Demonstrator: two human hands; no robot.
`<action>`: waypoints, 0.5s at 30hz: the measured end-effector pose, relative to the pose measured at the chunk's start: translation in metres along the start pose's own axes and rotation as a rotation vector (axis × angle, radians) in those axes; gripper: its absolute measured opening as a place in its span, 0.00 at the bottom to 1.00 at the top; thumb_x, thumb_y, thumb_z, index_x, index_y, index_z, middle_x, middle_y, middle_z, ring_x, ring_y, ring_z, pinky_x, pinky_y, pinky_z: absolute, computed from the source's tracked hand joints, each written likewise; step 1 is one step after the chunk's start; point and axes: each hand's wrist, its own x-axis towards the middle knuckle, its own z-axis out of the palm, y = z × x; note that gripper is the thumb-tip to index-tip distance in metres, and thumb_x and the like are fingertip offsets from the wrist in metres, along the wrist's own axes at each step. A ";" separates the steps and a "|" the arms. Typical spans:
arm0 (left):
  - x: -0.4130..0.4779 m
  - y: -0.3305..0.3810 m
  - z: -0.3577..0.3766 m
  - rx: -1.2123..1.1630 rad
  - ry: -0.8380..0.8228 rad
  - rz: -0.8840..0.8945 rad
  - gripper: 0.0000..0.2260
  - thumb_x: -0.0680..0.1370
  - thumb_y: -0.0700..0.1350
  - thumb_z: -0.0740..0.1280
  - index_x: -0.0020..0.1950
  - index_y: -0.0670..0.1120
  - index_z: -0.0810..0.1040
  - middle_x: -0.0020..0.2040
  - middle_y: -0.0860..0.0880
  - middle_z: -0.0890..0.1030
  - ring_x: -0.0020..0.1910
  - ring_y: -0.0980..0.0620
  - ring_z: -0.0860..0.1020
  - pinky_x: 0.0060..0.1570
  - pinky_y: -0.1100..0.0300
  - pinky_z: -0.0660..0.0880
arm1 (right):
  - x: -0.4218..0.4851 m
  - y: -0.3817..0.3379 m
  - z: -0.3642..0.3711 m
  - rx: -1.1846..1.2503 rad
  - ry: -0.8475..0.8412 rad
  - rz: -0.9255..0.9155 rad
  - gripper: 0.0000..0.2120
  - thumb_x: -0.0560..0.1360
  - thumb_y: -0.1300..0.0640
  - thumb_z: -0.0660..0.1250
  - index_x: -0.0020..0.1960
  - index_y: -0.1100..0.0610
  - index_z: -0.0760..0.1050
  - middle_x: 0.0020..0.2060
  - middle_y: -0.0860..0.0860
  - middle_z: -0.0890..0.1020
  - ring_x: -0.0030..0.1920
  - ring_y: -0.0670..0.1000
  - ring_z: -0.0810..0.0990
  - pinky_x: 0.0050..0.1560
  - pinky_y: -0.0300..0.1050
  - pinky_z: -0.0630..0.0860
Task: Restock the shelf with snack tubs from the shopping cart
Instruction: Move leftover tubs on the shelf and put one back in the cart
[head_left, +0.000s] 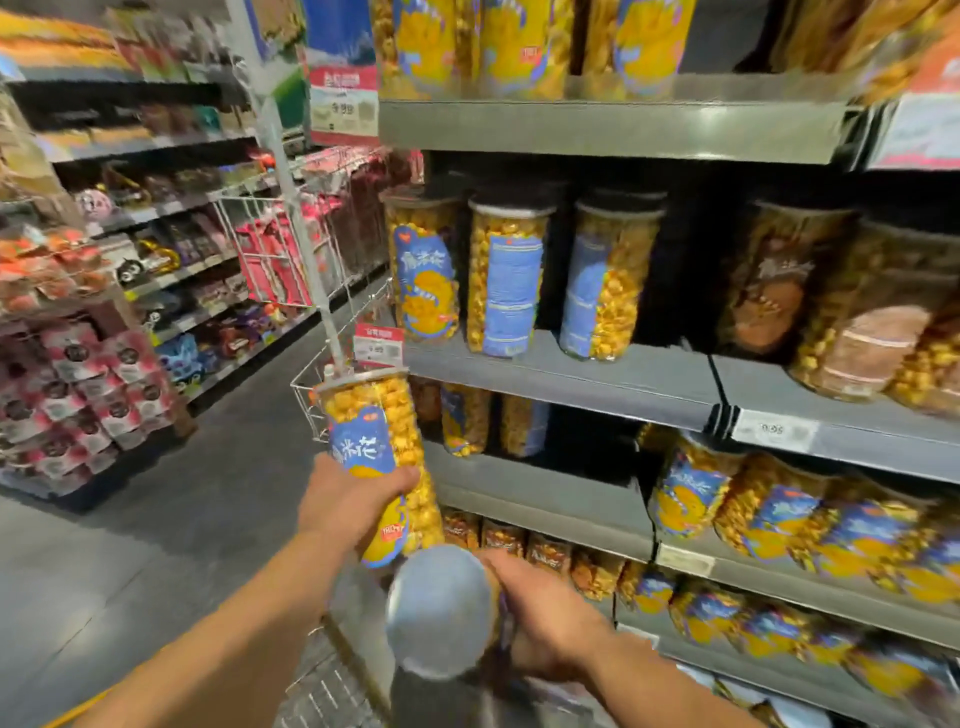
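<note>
Upright popcorn tub (375, 415) sits in the left hand (349, 501), fingers curled round its lower half; the right hand (548, 618) grips a second tub (441, 608), lid facing us, body mostly hidden.

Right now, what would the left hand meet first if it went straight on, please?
Likely the shelved popcorn tubs just beyond the left hand and its held tub; depth is unclear.

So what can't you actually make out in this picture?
Head view:
- the tub in the right hand: only its blurred grey lid shows; lid and hand hide the label.
- shopping cart: cut off by the bottom edge; tub and hand hide its contents.
- shelf price tag: too blurred to read.
</note>
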 end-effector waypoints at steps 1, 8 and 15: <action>0.002 0.004 0.008 0.026 0.020 0.019 0.41 0.47 0.65 0.79 0.54 0.48 0.74 0.47 0.49 0.82 0.45 0.47 0.82 0.52 0.48 0.79 | -0.004 0.006 -0.012 -0.004 0.002 -0.007 0.12 0.78 0.54 0.69 0.61 0.48 0.75 0.51 0.41 0.83 0.54 0.41 0.81 0.63 0.42 0.75; 0.019 -0.006 0.067 0.080 -0.015 0.088 0.36 0.51 0.58 0.83 0.54 0.47 0.76 0.46 0.48 0.83 0.42 0.48 0.83 0.46 0.51 0.79 | 0.013 0.033 -0.085 -0.013 0.283 0.229 0.39 0.61 0.43 0.77 0.67 0.46 0.65 0.59 0.46 0.79 0.58 0.51 0.80 0.51 0.43 0.76; 0.045 -0.028 0.117 -0.043 -0.060 0.093 0.44 0.48 0.49 0.85 0.58 0.46 0.67 0.47 0.47 0.79 0.45 0.48 0.81 0.47 0.49 0.80 | 0.054 0.058 -0.102 0.080 0.400 0.400 0.37 0.63 0.41 0.78 0.64 0.49 0.63 0.56 0.49 0.80 0.57 0.56 0.81 0.48 0.47 0.75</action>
